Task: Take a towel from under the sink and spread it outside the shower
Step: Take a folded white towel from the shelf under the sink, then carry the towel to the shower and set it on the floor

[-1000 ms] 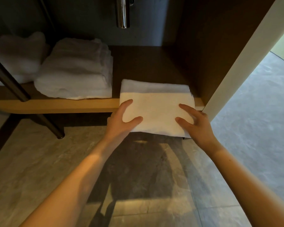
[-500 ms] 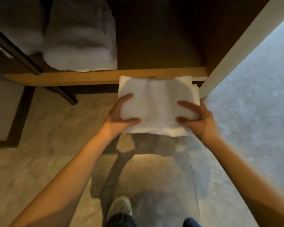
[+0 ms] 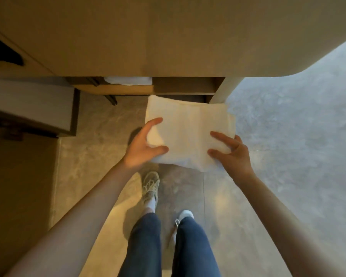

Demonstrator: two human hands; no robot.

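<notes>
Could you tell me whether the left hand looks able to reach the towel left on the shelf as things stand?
Probably not: the left hand is holding the folded towel, though the shelf towel lies unobstructed.

No writing, label, brand, number or sign can be read anywhere here.
</notes>
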